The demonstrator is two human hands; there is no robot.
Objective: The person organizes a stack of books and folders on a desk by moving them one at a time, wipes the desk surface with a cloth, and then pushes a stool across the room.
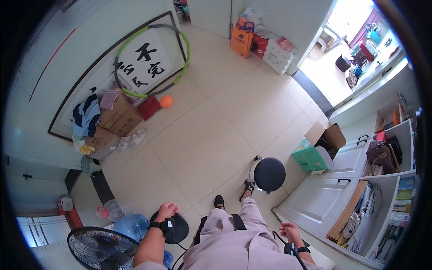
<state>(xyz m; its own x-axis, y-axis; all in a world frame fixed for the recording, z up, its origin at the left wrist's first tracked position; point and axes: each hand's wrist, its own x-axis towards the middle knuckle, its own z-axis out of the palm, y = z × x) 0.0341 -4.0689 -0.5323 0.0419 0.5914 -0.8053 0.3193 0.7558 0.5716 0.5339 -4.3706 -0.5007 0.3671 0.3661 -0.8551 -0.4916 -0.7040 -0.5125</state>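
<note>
My left hand (168, 210) hangs over the edge of a black round seat (180, 227), its fingers curled with nothing visible in them. A black wristband with a small device and a cable sits on that wrist. On the other side of my body, my right hand (289, 232) is loosely curled and also looks bare of any object. It wears a black wristband too. Ahead of my feet and slightly right stands a round stool (269, 174) with a black top and metal frame. A blue water jug (132, 226) lies beside my left forearm.
An electric fan (101, 248) and a clear plastic jug (118, 209) stand at left. To the right are white cabinets (320, 195) and an open green carton (312, 157). Cardboard boxes (121, 118), an orange ball (166, 101) and a hula hoop (186, 50) are along the left wall.
</note>
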